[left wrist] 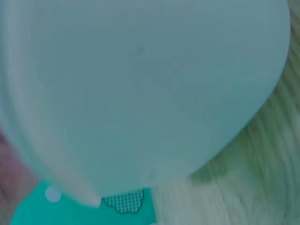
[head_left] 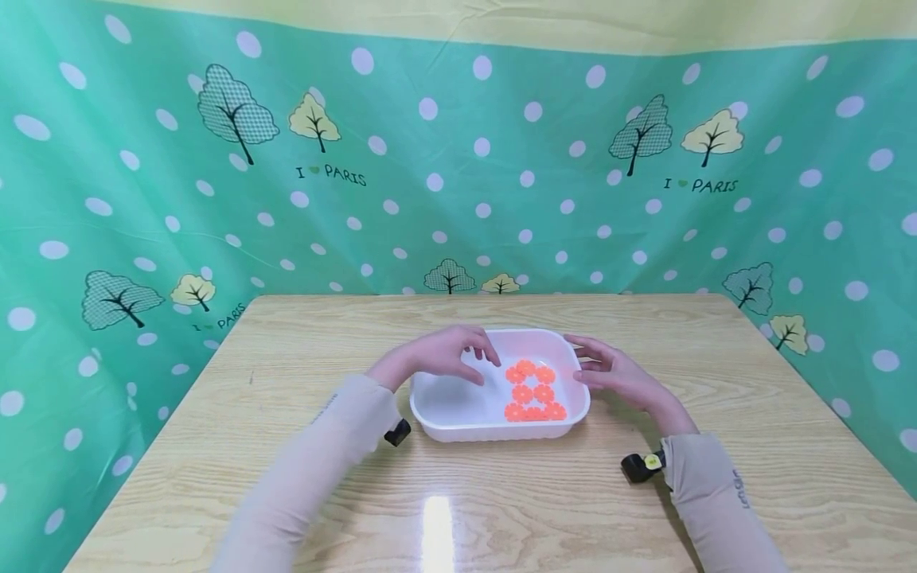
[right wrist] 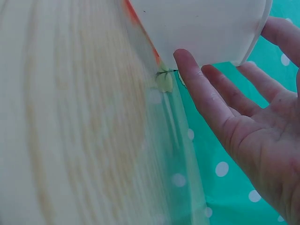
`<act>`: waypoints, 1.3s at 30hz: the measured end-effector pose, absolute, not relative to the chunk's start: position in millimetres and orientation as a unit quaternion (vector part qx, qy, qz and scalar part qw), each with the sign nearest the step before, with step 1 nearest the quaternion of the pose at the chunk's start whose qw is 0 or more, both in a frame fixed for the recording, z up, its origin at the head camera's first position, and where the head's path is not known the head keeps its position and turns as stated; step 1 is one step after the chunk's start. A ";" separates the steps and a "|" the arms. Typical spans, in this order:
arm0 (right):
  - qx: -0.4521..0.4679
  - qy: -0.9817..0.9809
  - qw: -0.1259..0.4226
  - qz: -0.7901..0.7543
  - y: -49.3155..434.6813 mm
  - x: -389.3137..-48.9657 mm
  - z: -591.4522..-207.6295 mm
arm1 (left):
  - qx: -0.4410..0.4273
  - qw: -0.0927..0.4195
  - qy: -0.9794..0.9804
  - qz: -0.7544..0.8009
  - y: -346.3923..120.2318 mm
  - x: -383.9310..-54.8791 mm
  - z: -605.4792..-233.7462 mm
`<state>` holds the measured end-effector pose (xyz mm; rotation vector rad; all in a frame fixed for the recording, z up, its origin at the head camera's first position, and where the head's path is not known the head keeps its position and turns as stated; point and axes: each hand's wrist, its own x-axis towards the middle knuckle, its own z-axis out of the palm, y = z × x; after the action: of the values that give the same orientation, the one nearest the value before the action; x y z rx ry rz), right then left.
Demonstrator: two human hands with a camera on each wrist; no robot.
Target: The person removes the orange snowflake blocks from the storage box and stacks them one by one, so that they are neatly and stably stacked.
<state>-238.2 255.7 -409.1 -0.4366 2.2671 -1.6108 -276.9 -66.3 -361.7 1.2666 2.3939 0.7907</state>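
A white plastic basin [head_left: 469, 430] stands on the table, with several orange flower-shaped pieces [head_left: 524, 393] lying in its right half. My left hand [head_left: 451, 352] hovers over the basin's left half, fingers loosely bent and nothing between them. At the basin's right end, my right hand [head_left: 614, 372] rests its fingertips against the rim and outer wall. The right wrist view shows that hand's fingers [right wrist: 199, 86] spread and fairly straight along the basin's end wall [right wrist: 206, 30]. Filling most of the left wrist view is the basin's pale outer side [left wrist: 150, 93].
The wood-grain table [head_left: 315, 485] reaches out in front of and around the basin. Behind it hangs a green curtain [head_left: 401, 187] with white dots and printed trees. Each wrist bears a small black camera [head_left: 636, 468].
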 end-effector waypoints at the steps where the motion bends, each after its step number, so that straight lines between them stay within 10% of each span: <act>1: -0.154 0.795 0.162 -0.564 255.8 -238.2 -409.3 | 0.442 0.163 0.838 0.275 -64.0 -276.1 -362.6; 39: -0.145 0.799 0.166 -0.560 257.0 -239.6 -410.8 | 0.492 0.249 0.806 0.214 -12.4 -265.6 -378.6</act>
<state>-239.6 257.0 -410.8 -0.4116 2.2737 -1.5954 -265.6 -12.4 -378.6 1.3393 2.1967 0.5825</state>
